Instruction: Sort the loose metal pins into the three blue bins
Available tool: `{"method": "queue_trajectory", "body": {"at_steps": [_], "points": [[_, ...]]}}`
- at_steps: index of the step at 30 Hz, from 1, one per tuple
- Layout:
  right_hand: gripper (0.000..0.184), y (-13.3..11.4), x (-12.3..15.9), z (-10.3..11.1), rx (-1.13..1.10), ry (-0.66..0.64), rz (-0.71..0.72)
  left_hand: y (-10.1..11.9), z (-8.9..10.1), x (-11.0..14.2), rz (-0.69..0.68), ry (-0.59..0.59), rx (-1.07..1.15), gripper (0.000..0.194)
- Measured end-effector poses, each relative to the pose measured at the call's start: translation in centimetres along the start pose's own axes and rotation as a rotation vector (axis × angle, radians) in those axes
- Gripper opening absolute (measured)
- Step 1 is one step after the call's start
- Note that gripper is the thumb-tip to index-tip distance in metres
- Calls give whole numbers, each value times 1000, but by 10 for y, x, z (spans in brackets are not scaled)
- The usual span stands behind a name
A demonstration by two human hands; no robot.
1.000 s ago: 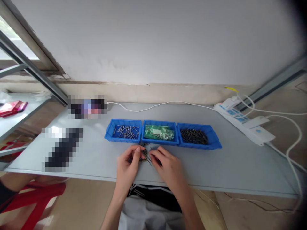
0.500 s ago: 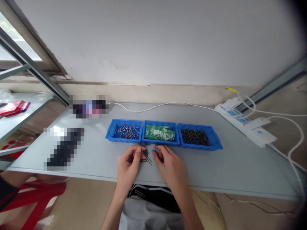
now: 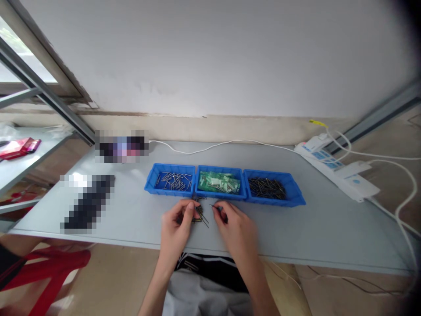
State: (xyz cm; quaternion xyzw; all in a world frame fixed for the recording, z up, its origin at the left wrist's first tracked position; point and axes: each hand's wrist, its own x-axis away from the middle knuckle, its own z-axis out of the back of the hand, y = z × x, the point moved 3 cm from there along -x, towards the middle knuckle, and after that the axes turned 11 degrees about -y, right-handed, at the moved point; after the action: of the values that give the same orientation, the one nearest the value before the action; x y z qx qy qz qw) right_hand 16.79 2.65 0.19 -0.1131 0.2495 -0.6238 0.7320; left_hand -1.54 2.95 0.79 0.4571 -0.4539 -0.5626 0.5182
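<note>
My left hand (image 3: 179,219) is closed round several long thin dark metal pins (image 3: 204,218), whose ends stick out past the thumb toward the right. More dark pins (image 3: 196,220) show beside and behind those fingers, partly hidden. Thumb and forefinger of my right hand (image 3: 234,221) are pinched together a short way to the right, with a thin metal pin (image 3: 211,205) poking out at the fingertips. Just beyond both hands stand three blue bins in a row: a left bin (image 3: 151,189) with silver pins, a middle bin (image 3: 201,195) with green-tinted packets, and a right bin (image 3: 296,196) with dark pins.
A white power strip (image 3: 342,173) with cables lies at the table's right side. Along the back runs a white cable (image 3: 210,147) to a blurred-out object (image 3: 121,147). Another blurred dark object (image 3: 88,204) lies at left. A red stool (image 3: 55,263) stands below, near another person's arm.
My right hand has shifted slightly, and its thumb and forefinger have come together at the tips. My left hand stays nearly still with its pins.
</note>
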Motion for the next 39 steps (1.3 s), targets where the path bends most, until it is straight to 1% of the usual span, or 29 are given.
{"method": "queue_trajectory", "body": {"at_steps": [2, 5, 9, 12, 15, 17, 22, 26, 29, 32, 35, 37, 39], "points": [[30, 0, 0, 0, -18, -6, 21, 0, 0, 0, -3, 2, -6, 43], [26, -2, 1, 0, -90, -5, 62, 3, -1, 0, -33, -4, -67, 37], [19, -5, 1, 4, -246, 17, 107, 11, -6, 0, -181, -60, -257, 19], [16, -8, 2, 11, -329, 72, 124, 15, -11, 0, -284, -128, -335, 17], [12, -12, 3, 17, -378, 114, 155, 16, -13, 0, -332, -148, -368, 17], [12, -13, 2, 19, -399, 109, 170, 16, -13, 1, -340, -153, -378, 16], [16, -14, 0, 22, -405, 49, 204, 14, -13, 0, -349, -174, -357, 12], [14, -16, 0, 21, -477, 24, 267, 12, -12, -1, -379, -204, -307, 13], [13, -18, 1, 20, -518, 5, 288, 13, -12, -1, -373, -222, -294, 12], [3, -16, 2, 19, -572, -4, 247, 16, -11, -1, -358, -226, -278, 12], [17, -12, 4, 18, -622, 11, 183, 18, -11, 0, -338, -204, -262, 11], [15, -9, 5, 17, -611, 12, 156, 18, -10, 0, -327, -180, -255, 10], [13, -7, 7, 15, -577, -16, 142, 17, -9, 0, -321, -172, -250, 11]]}}
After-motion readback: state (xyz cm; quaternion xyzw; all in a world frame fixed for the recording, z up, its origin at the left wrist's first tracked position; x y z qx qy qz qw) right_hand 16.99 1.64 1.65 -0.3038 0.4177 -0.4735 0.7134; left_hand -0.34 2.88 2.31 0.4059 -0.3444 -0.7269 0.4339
